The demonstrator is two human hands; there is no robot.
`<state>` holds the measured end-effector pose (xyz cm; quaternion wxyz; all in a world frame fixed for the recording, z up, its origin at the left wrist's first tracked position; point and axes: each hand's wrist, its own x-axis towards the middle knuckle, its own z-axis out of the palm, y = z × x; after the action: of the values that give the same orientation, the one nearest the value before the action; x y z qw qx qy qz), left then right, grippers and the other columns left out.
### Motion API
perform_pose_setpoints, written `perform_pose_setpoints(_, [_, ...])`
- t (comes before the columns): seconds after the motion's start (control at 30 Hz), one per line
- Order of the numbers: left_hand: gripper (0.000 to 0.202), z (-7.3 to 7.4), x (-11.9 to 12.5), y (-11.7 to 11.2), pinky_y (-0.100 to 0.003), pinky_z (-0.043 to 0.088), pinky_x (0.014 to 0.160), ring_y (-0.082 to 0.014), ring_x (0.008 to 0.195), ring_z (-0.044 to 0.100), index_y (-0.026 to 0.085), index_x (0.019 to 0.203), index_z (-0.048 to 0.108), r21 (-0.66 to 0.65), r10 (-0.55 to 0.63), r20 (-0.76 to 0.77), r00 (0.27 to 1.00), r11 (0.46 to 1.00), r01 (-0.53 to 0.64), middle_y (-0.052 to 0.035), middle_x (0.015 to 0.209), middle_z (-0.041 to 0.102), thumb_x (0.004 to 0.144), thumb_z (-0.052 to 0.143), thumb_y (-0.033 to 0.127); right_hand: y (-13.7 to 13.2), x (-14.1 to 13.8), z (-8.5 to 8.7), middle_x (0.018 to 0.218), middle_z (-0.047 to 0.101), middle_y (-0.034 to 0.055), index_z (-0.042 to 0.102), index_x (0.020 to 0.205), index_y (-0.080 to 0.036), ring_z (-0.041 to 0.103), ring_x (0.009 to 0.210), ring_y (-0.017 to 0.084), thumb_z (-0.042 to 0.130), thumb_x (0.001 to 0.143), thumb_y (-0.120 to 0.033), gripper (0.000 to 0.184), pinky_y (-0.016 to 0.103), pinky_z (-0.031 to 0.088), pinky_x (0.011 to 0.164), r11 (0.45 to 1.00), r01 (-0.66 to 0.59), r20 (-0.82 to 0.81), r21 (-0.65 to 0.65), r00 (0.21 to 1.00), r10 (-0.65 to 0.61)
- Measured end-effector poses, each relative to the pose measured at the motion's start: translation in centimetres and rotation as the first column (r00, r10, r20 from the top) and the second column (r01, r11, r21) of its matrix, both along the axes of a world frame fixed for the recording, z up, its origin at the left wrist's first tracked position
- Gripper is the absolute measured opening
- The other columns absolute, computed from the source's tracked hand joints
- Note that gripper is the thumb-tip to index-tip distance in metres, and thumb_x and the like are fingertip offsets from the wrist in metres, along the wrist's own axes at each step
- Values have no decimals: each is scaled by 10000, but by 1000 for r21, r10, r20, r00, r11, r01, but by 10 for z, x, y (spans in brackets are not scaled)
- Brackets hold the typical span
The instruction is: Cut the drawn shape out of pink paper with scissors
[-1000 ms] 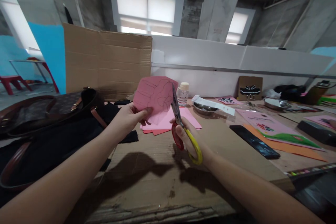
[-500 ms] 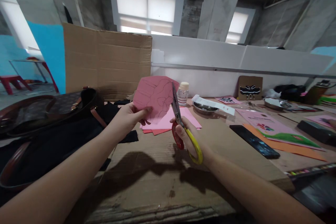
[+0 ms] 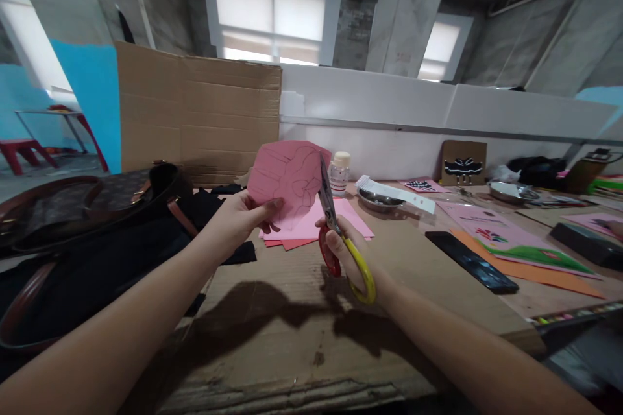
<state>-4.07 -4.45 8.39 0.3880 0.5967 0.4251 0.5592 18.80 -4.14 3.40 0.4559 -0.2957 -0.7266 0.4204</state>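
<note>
My left hand [image 3: 250, 214] pinches the lower left edge of a pink paper [image 3: 287, 175] with a pencil-like line drawing on it, held up above the table. Through the red and yellow handles of a pair of scissors [image 3: 329, 213] go the fingers of my right hand [image 3: 345, 246]. The blades point up and lie against the right edge of the drawn paper. Behind and below it, pink sheets [image 3: 348, 219] rest on the table, with a red sheet [image 3: 294, 244] peeking out beneath.
Cardboard [image 3: 272, 350] covers the tabletop. At left lies a dark handbag [image 3: 97, 272]. A white-capped bottle [image 3: 339, 172] and a metal dish [image 3: 379, 200] stand behind the sheets. To the right are a phone [image 3: 472, 262] and a pink booklet [image 3: 506, 233]; another person's hand [image 3: 616, 229] shows at the far right.
Almost nothing differs. The paper and the scissors keep nearly the same place, with at most a very slight shift of the paper's right edge at the blades.
</note>
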Motion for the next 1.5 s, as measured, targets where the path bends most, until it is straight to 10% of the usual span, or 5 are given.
perform_pose_setpoints(1.5, [375, -5, 4, 1, -260, 497, 577, -154, 613, 634, 118, 861, 695, -50, -100, -8, 995, 994, 99, -37, 727, 675, 740, 805, 456, -1, 1, 1, 715, 429, -37, 517, 1119, -218, 388, 556, 125, 483, 942, -652, 470, 254, 320, 494, 998, 17, 4, 53, 1000, -17])
